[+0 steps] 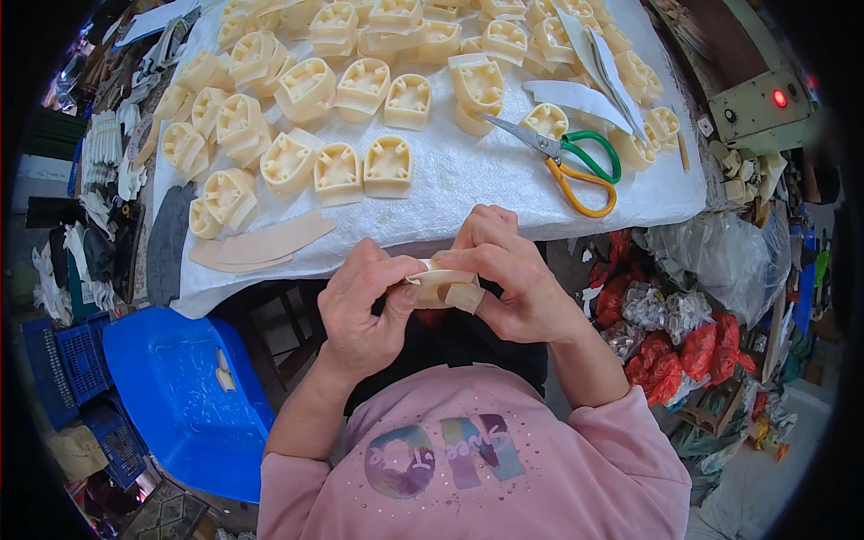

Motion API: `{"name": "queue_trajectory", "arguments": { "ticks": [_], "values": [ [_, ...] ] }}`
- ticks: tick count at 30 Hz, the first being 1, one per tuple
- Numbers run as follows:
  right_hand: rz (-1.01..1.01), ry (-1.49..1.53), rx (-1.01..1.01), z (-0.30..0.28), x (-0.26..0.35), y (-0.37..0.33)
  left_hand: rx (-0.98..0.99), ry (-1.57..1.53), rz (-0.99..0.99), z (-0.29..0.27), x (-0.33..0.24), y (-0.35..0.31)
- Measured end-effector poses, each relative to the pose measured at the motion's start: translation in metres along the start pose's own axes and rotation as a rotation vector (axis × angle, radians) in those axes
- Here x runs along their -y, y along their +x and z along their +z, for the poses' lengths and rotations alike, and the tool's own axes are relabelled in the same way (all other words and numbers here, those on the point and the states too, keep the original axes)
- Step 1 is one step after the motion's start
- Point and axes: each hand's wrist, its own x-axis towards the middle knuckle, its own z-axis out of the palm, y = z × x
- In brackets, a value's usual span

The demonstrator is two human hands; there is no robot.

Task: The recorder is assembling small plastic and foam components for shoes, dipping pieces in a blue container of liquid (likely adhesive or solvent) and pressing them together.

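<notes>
In front of my body, just off the table's near edge, both hands hold one cream plastic shoe heel [434, 278]. A thin beige strip [464, 297] lies against its side, with one end standing slightly away. My left hand [362, 304] pinches the left end between thumb and fingers. My right hand [515, 281] grips the right end, its thumb pressed by the strip's loose end. The heel's underside is hidden. Many similar cream heels [389, 167] with hollow, studded tops stand on the white-covered table [450, 193] beyond my hands.
Scissors [560, 155] with green and yellow handles lie open at right, beside white curved sheets [589, 101]. Beige curved strips [265, 245] rest at the near left. A blue tub [184, 405] stands lower left; red and clear plastic bags [693, 346] pile at right. A control box [760, 106] shows a red light.
</notes>
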Motion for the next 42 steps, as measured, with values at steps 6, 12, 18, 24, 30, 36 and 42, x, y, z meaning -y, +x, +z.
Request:
{"name": "queue_trajectory", "arguments": {
  "ticks": [6, 12, 18, 24, 30, 36, 42],
  "values": [
    [0.018, 0.021, 0.071, 0.001, 0.003, -0.002, -0.045, 0.118, 0.03, 0.006, 0.0, -0.001],
    [-0.022, 0.001, 0.016, 0.004, -0.002, -0.002, -0.071, -0.462, -0.299, -0.003, -0.005, -0.003],
    [-0.017, -0.008, -0.06, 0.007, -0.006, -0.002, -0.09, -0.128, -0.115, -0.009, -0.008, -0.011],
    [0.017, -0.077, -0.029, 0.008, -0.003, -0.003, -0.128, 0.065, -0.031, -0.008, -0.012, -0.004],
    [0.031, -0.072, 0.011, 0.009, -0.001, -0.004, -0.061, 0.005, -0.061, -0.012, -0.009, -0.002],
    [0.006, -0.019, 0.022, 0.01, -0.001, -0.005, -0.002, -0.613, -0.301, -0.011, 0.003, -0.006],
    [-0.024, -0.026, 0.062, 0.007, 0.002, -0.003, -0.003, -0.949, -0.472, -0.013, 0.005, -0.003]
  ]
}}
